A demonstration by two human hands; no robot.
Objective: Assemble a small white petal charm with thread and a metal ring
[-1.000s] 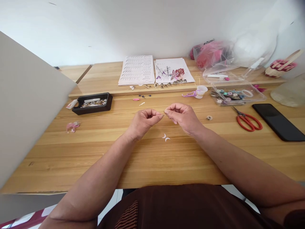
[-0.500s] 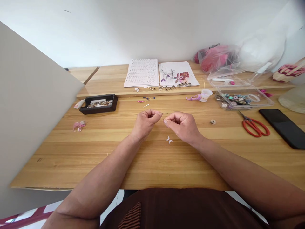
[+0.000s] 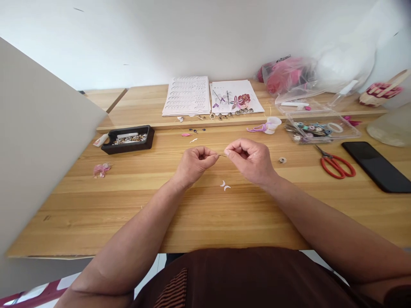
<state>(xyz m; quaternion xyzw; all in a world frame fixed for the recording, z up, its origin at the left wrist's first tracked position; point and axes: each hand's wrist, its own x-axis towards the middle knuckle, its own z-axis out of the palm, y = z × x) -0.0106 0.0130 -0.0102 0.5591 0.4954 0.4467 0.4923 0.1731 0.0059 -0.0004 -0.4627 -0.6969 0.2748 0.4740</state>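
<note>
Both arms reach in over the near edge of the tabletop (image 3: 244, 222), elbows out wide, and the hands meet near its middle. The left hand (image 3: 197, 164) has its thumb and first finger pinched on a thin little stick (image 3: 222, 155), with the other fingers curled in. The stick pokes out toward the right hand (image 3: 252, 160). That hand is bent over, thumb and fingertip close together just by the stick's tip. I cannot tell if it grips anything. Two small white moon shapes (image 3: 227, 187) lie between the hands and the near edge.

Near the back left corner sits a black tray (image 3: 128, 147). It has lots of tiny beads (image 3: 136, 139) in it, and a white stick (image 3: 127, 135) too. By the back edge, right of the middle, a white cup (image 3: 274, 123) has a purple ribbon (image 3: 258, 128) beside it. Closer to the back right corner, an open clear box (image 3: 349, 133) holds a jumble of spools (image 3: 308, 130) and a white ring (image 3: 335, 127). Red-handled scissors (image 3: 337, 166) lie in front of that box, next to a black phone (image 3: 374, 164).
</note>
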